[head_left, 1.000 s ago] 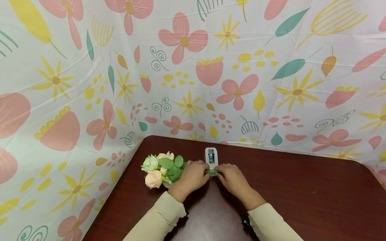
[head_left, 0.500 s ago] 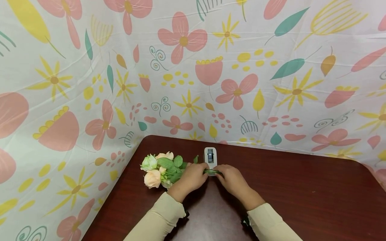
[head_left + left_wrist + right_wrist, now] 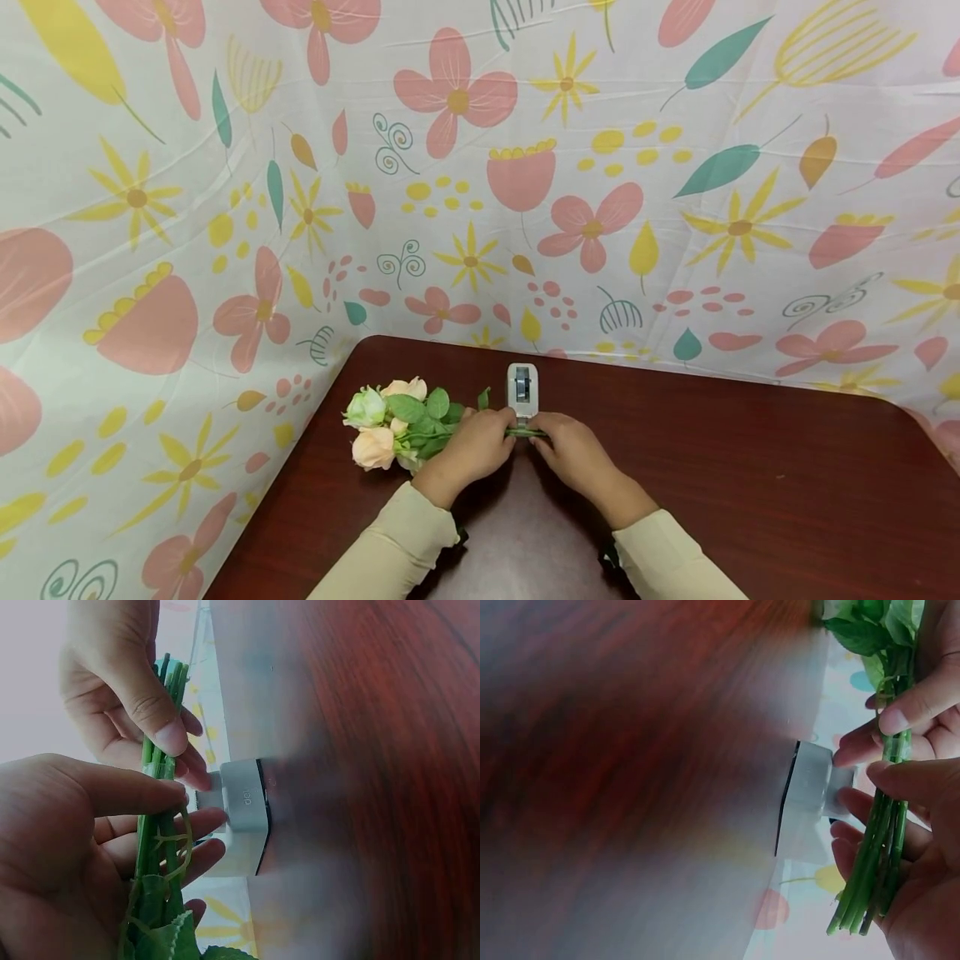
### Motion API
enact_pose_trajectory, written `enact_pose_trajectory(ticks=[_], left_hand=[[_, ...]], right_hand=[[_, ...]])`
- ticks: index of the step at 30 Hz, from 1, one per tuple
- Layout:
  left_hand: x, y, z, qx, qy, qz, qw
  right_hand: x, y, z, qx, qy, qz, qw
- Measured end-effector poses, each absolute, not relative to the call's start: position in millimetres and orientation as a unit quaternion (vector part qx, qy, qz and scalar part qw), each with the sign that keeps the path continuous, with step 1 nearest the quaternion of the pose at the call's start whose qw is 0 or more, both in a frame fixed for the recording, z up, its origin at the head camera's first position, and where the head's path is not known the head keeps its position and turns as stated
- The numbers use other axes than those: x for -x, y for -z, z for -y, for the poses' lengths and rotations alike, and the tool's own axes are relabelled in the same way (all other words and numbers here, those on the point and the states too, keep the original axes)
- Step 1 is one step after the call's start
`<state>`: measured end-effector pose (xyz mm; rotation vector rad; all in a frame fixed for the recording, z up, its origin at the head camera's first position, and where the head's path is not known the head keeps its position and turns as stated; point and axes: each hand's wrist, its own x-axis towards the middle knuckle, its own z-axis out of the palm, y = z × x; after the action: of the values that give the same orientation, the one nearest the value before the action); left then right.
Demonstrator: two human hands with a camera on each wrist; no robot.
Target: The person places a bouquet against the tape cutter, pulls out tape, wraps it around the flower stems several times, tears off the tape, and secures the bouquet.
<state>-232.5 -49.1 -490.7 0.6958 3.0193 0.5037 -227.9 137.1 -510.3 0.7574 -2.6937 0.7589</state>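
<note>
A bunch of artificial roses (image 3: 375, 447), peach and pale green with green leaves, lies sideways over the table, blossoms to the left. My left hand (image 3: 482, 442) grips the bundled green stems (image 3: 154, 855) just below the leaves, thumb on the near side and fingers behind. Toward the cut ends, my right hand (image 3: 573, 450) holds the same stems (image 3: 874, 862) between thumb and fingers. A shiny band of clear tape (image 3: 895, 746) circles the stems between the two thumbs. Right behind the hands stands a white tape dispenser (image 3: 522, 390) with a roll in it.
The dark reddish-brown table (image 3: 720, 467) stretches out to the right. A floral-print cloth (image 3: 592, 200) hangs along its back and left edges.
The bouquet has shifted slightly left with my left hand. My right hand has moved slightly left along with it, both still holding the stems. The dispenser stays in place.
</note>
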Motion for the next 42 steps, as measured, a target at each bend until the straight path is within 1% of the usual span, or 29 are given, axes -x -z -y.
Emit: enact_pose_trajectory(ticks=[6,11,16,23,26,30,38,42], left_hand=[[229,490,51,-0.222,-0.159,-0.962,0.008],[227,490,52,-0.221,-0.154,-0.963,0.014],[227,491,53,-0.226,-0.136,-0.964,0.018],[228,487,54,-0.227,-0.170,-0.959,0.022],[229,483,55,-0.226,-0.177,-0.957,0.032],[229,477,56,-0.227,-0.174,-0.957,0.047],[229,472,57,-0.236,-0.148,-0.959,0.050],[229,471,58,-0.231,-0.138,-0.961,0.067]], right_hand=[[227,511,-136,-0.265,-0.266,0.920,0.111],[225,511,-135,-0.262,-0.273,0.922,0.086],[224,511,-136,-0.274,-0.268,0.920,0.086],[224,511,-138,-0.289,-0.260,0.915,0.106],[224,511,-139,-0.293,-0.248,0.916,0.116],[224,511,-139,-0.297,-0.237,0.916,0.129],[226,507,-136,-0.299,-0.216,0.912,0.178],[227,506,-135,-0.302,-0.206,0.912,0.188]])
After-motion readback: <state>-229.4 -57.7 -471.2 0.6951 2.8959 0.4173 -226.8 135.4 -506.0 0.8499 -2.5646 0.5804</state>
